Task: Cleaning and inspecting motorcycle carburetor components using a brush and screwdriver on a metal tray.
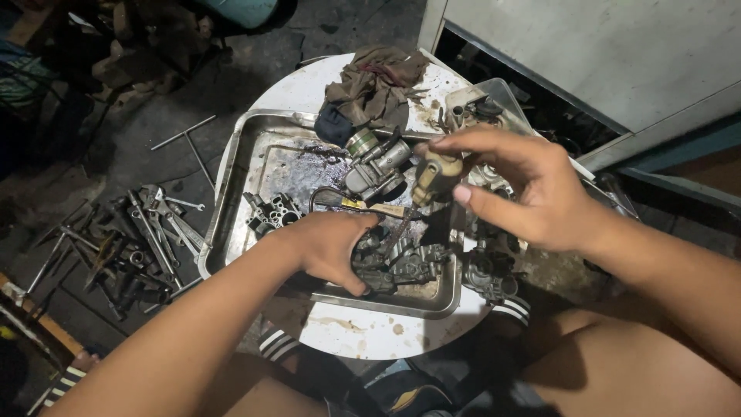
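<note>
Left hand [328,247] clamped on a dark carburetor body [401,266] sitting in the front right corner of the steel tray [231,177]. Right hand [525,189] closed around a screwdriver [434,174] by its tan handle, held upright, shaft pointing down into the carburetor. Second carburetor [374,166] lies further back in the tray, a small metal block [272,210] to its left. Tray sits on a round white counter [370,332]; rag [374,85] at its far edge. Wrenches [147,232] scattered on the floor, left.
</note>
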